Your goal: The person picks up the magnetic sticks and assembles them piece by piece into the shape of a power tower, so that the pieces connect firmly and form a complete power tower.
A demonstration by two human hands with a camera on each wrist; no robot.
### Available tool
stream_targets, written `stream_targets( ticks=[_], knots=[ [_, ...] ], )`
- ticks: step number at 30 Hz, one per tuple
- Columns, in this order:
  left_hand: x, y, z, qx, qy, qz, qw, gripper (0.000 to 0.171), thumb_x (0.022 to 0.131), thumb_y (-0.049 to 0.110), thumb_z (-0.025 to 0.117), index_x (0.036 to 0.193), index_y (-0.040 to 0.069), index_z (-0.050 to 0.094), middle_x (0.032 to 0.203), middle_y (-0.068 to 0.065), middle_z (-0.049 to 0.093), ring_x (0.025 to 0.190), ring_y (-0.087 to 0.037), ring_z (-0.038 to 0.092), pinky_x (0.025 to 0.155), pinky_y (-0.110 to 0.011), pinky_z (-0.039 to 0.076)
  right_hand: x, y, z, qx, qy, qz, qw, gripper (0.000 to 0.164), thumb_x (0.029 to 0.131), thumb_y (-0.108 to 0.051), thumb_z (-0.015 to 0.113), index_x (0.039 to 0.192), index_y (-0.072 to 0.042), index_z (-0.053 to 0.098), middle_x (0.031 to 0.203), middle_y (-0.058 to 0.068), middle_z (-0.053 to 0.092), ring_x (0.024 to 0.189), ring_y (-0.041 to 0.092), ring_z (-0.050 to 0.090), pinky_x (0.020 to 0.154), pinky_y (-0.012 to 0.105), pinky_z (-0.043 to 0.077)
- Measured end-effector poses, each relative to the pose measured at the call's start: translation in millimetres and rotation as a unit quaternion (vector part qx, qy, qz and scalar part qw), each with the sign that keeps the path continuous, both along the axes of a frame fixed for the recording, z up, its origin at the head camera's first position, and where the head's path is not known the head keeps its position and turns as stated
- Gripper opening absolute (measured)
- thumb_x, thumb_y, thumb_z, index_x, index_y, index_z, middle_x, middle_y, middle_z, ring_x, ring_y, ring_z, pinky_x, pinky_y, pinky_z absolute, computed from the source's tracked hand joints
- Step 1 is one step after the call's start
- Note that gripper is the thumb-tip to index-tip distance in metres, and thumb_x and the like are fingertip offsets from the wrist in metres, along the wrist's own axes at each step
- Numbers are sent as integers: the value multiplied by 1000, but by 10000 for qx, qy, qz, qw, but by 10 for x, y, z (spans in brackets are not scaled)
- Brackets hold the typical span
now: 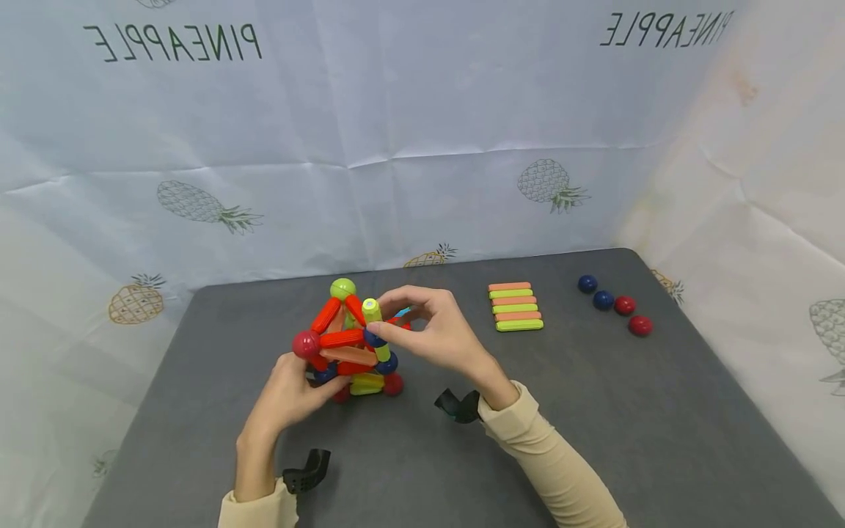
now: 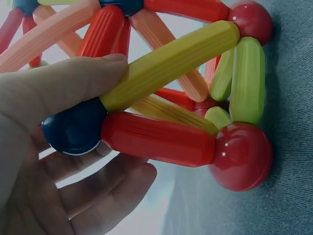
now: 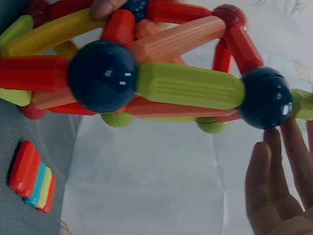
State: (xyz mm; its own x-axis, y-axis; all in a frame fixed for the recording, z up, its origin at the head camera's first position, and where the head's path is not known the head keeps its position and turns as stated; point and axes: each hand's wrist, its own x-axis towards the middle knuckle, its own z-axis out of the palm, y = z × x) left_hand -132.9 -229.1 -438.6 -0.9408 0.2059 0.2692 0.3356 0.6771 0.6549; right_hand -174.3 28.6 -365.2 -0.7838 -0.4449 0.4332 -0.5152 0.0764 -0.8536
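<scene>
A stick-and-ball structure (image 1: 350, 356) of red, orange, yellow and lime rods joined by coloured balls stands on the grey table. My left hand (image 1: 290, 396) grips its lower left side; in the left wrist view the thumb lies on a yellow rod (image 2: 176, 63), and fingers curl behind a dark blue ball (image 2: 73, 129). At the upper right corner, my right hand (image 1: 436, 330) pinches a short lime rod (image 1: 372, 310) that points up from a blue ball (image 3: 266, 98). Below that ball, another lime rod (image 3: 190, 85) runs down to a second blue ball (image 3: 102, 76).
Orange and lime rods (image 1: 518, 308) lie in a neat row right of the structure. Farther right are two blue balls (image 1: 604, 300) and two red balls (image 1: 639, 325). Red, blue and yellow rods (image 3: 34, 178) lie behind the structure. A pineapple-print cloth (image 1: 396, 205) hangs behind the table.
</scene>
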Motion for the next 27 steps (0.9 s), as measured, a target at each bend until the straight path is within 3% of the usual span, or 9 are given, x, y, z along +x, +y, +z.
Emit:
stream_targets(
  ticks=[6, 11, 20, 24, 27],
  knots=[
    [-13, -31, 4, 68, -93, -15, 9999, 50, 79, 11, 87, 122, 7, 62, 107, -12, 74, 79, -15, 69, 64, -23, 57, -15, -32, -25, 128, 67, 0, 9999, 23, 87, -13, 80, 109, -11, 74, 98, 4, 75, 93, 12, 70, 80, 31, 60],
    [-29, -33, 1, 126, -129, 79, 9998, 49, 80, 11, 86, 122, 7, 62, 103, -11, 73, 74, -10, 64, 61, -23, 55, -31, -49, -52, 320, 115, -69, 9994, 26, 86, -12, 82, 111, -9, 76, 97, 5, 77, 92, 15, 70, 79, 28, 60],
    [-36, -32, -11, 153, -225, 124, 9996, 49, 80, 12, 87, 123, 8, 62, 103, -11, 73, 70, -7, 62, 61, -23, 54, -24, -79, -113, 85, 1, -193, 9998, 26, 85, -10, 83, 110, -4, 77, 98, 10, 77, 91, 12, 70, 77, 33, 62],
    [-36, -34, -13, 164, -224, 131, 9995, 48, 81, 12, 87, 122, 8, 63, 102, -10, 73, 70, -7, 62, 61, -23, 55, -39, -68, -124, 55, 12, -57, 10000, 28, 85, -10, 83, 112, -5, 77, 99, 9, 77, 92, 9, 69, 79, 37, 62],
    [-33, -33, -20, 216, -236, 90, 9994, 47, 80, 12, 87, 121, 7, 63, 102, -11, 73, 70, -7, 64, 62, -22, 56, -99, -26, -165, -239, -64, 223, 9994, 30, 88, -9, 79, 117, -3, 75, 104, 15, 76, 95, 15, 71, 82, 39, 62]
  ],
)
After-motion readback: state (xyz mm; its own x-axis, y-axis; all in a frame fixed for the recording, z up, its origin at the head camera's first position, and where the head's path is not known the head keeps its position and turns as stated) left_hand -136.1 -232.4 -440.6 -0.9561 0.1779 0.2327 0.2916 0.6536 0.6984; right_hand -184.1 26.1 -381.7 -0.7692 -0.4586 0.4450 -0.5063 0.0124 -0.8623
